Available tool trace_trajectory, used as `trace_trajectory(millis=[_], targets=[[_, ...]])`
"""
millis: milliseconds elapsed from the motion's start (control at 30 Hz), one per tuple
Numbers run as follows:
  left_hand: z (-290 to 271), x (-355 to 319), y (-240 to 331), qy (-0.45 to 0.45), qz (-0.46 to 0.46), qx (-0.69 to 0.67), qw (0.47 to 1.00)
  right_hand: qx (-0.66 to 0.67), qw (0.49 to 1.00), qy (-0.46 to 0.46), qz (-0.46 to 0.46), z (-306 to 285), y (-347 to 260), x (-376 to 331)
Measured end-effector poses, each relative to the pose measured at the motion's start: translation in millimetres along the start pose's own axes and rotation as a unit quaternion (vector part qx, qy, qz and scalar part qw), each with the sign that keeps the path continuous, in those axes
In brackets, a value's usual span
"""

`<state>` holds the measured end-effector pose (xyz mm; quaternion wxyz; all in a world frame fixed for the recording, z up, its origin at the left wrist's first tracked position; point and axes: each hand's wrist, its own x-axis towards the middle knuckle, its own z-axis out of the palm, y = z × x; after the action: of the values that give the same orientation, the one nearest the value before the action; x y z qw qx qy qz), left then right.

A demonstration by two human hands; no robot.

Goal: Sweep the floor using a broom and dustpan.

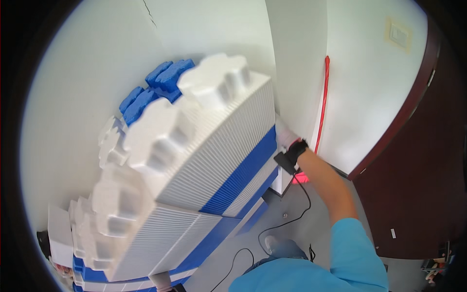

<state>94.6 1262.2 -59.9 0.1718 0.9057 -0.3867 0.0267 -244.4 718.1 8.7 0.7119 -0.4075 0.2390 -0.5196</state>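
Observation:
A tall stack of large ribbed toy building blocks stands before me, with white blocks (219, 131) and blue blocks (243, 170) in layers. Big scalloped studs (158, 129) stick up from the top. At the stack's right end, my right hand (286, 133), in a pale glove, lies against the block side; its fingers are blurred and partly behind the edge. My left hand (161, 281), also gloved, is at the stack's near lower side, by the white and blue layers. Only a little of it shows at the lower border, and its fingers cannot be made out.
Behind the blocks are white walls (97, 58). A red pole (323, 97) leans in the corner, with a pink-red piece (300, 178) at its foot. A dark red door (418, 170) stands at the right. Black cable (292, 221) hangs from my right wrist over the grey floor (253, 233).

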Motion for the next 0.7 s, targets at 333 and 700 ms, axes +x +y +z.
trace_trajectory(millis=[333,700], targets=[[22,-70,42,0.221,-0.045,-0.409,0.884,-0.095,0.955,0.228,-0.161,-7,57,-115],[125,-79,-68,0.215,-0.256,-0.699,0.633,-0.185,0.964,0.061,0.183,-16,112,-139]])
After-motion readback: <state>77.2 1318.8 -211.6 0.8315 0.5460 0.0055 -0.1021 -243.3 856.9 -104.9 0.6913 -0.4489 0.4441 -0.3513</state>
